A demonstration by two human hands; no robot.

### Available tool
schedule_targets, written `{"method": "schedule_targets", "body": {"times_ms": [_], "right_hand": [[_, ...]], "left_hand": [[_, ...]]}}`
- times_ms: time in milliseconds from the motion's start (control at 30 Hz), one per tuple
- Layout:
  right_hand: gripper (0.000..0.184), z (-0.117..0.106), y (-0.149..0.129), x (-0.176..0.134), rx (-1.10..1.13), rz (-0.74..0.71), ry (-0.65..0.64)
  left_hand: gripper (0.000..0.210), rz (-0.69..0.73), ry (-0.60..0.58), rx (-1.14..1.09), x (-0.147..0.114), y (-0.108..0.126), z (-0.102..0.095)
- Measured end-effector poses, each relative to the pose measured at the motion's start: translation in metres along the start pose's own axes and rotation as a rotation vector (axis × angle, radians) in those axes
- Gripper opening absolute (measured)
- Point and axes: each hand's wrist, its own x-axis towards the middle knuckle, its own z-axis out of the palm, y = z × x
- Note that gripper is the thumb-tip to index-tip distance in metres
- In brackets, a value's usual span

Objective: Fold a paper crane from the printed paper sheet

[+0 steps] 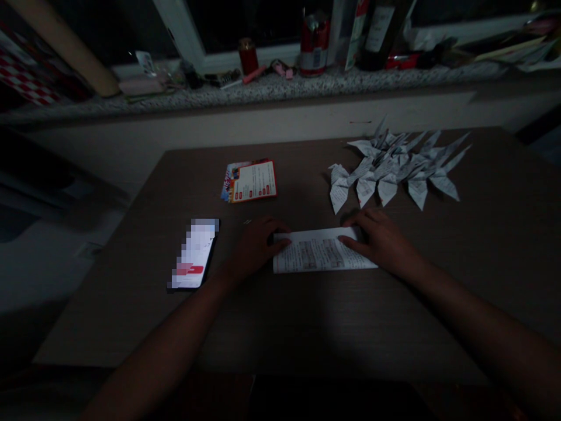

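Thumbs and fingers slightly parted, a person's left hand (262, 242) and right hand (382, 238) touch the ends of a folded printed sheet (322, 258) on a dark table (280, 321); whether they pinch or merely press is unclear. Beyond it, paper cranes (388, 169) cluster at right.

Forearms (164, 336) angled inward; left hand (262, 237), right hand (380, 237) apart, thumbs (354, 245) pointing inward.

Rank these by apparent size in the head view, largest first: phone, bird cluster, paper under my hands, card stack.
1. Bird cluster, taken as one group
2. Paper
3. Phone and card stack: too alike to rank; the phone also looks nearer the camera.
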Motion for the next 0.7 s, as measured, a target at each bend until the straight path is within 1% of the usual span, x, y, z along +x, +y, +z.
{"method": "schedule_targets", "body": {"times_ms": [267,533,700], "right_hand": [[0.018,0.001,0.0034,0.0013,0.008,-0.01,0.006],[0.018,0.001,0.0033,0.0018,0.011,-0.011,0.003],[0.019,0.0002,0.0026,0.0018,0.004,-0.01,-0.01]], "left_hand": [[0.018,-0.011,-0.017,-0.004,0.0006,0.0003,-0.0004],[0.017,0.016,0.004,-0.019,0.0002,0.0012,-0.001],[0.018,-0.004,-0.004,0.0,0.0002,0.0003,0.0]]}}
